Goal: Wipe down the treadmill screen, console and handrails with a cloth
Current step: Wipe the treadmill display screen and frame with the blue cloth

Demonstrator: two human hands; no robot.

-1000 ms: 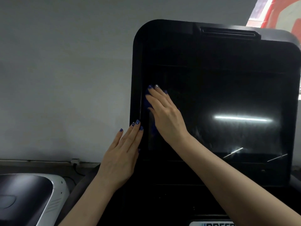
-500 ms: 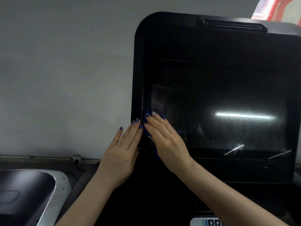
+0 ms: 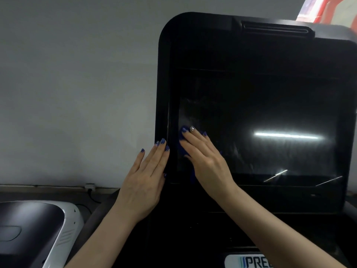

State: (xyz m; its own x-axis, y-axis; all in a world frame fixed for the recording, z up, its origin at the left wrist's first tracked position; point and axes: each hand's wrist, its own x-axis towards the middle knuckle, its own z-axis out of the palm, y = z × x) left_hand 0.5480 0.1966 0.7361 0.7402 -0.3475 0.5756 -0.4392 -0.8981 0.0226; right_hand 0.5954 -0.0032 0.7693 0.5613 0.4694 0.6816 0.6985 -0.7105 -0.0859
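The treadmill's dark screen (image 3: 270,117) fills the right half of the view, set in a black console frame (image 3: 193,35). My right hand (image 3: 204,157) lies flat on the screen's lower left part, pressing a blue cloth (image 3: 182,148) against the glass; only its edges show around my fingers. My left hand (image 3: 146,180) rests flat with fingers together against the console's left edge, holding nothing. Faint smears show on the glass above the cloth. No handrail is clearly visible.
A grey wall (image 3: 77,93) stands behind the console. At the lower left is the white and black housing of another machine (image 3: 38,229). A cable and a wall socket (image 3: 89,186) sit at the wall's base. A white brand label (image 3: 249,261) lies below the screen.
My right hand with the cloth slid down the screen's left side, then came back up slightly. My left hand stayed on the console's left edge.
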